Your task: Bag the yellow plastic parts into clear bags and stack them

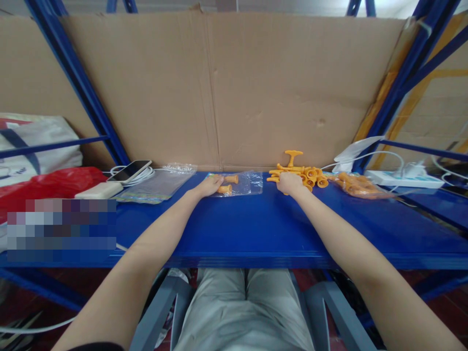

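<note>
Two arms are reaching over a blue shelf, the left hand resting palm-down on one clear bag showing two orange pieces. The right hand is lying curled against one uncountable orange heap beside one filled bag; I cannot tell whether either is pinching anything.

Brown cardboard panel stands behind a blue shelf.

Workshop or storeroom; cannot tell which.
Blue rack posts upper left and right; cardboard panel behind; orange plastic parts heaped on blue bench, right of centre.
</note>
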Motion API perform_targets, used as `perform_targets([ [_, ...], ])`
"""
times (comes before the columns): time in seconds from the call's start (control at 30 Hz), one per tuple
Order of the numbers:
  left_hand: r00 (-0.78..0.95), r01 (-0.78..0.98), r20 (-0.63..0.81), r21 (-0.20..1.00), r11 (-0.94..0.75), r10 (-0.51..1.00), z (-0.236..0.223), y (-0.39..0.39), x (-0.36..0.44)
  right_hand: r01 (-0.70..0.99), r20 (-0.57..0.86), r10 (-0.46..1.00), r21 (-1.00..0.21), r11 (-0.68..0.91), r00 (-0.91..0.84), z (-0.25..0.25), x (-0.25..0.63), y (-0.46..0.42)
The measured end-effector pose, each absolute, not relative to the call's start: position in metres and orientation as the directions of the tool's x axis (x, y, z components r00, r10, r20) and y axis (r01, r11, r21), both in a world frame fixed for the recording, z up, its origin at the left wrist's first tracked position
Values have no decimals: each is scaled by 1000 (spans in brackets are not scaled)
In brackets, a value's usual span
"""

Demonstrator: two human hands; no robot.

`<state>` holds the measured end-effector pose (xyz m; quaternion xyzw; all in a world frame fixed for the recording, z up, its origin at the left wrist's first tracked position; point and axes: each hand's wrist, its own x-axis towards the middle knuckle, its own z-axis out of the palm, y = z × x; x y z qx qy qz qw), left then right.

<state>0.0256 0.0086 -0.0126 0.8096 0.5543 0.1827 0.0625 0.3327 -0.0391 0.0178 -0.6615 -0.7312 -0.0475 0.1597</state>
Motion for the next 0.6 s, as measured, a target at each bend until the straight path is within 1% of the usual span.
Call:
perform_targets([
  [0.03, 326, 886, 210, 273, -375, 922, -11, 6, 27, 988, 260, 964, -127, 87, -51, 19, 331, -39],
  [0.07, 328, 896, 193, 246, -370, 924, -10, 4, 29, 988, 203, 978, -139, 74, -45, 20, 329, -39],
  [0.1, 328, 905, 180, 223, -364, 927, -9, 2, 30, 984, 142, 989, -166, 58, -35, 21, 327, -40],
  [0.17, 326, 917, 167, 186, -354, 931, -7, -1, 32, 960, 52, 993, -257, 115, -105, 23, 325, -39],
  [0.2, 324, 920, 167, 171, -351, 931, -7, -1, 32, 950, 55, 990, -279, 143, -133, 23, 324, -38],
  [0.23, 325, 922, 170, 160, -352, 930, -7, -1, 32, 946, 86, 984, -273, 173, -155, 21, 324, -36],
  [0.33, 339, 920, 185, 139, -366, 923, -9, 2, 30, 946, 205, 946, -158, 284, -250, 12, 326, -30],
  [0.4, 344, 919, 184, 134, -370, 921, -10, 4, 29, 934, 227, 920, -89, 345, -318, 4, 329, -26],
  [0.47, 347, 919, 174, 133, -371, 922, -10, 5, 28, 922, 233, 901, -45, 385, -365, -3, 333, -23],
  [0.53, 350, 919, 166, 132, -373, 922, -10, 5, 28, 912, 247, 887, -29, 408, -389, -7, 335, -22],
  [0.6, 350, 918, 168, 136, -373, 922, -10, 5, 28, 908, 265, 882, -51, 416, -389, -8, 337, -20],
])
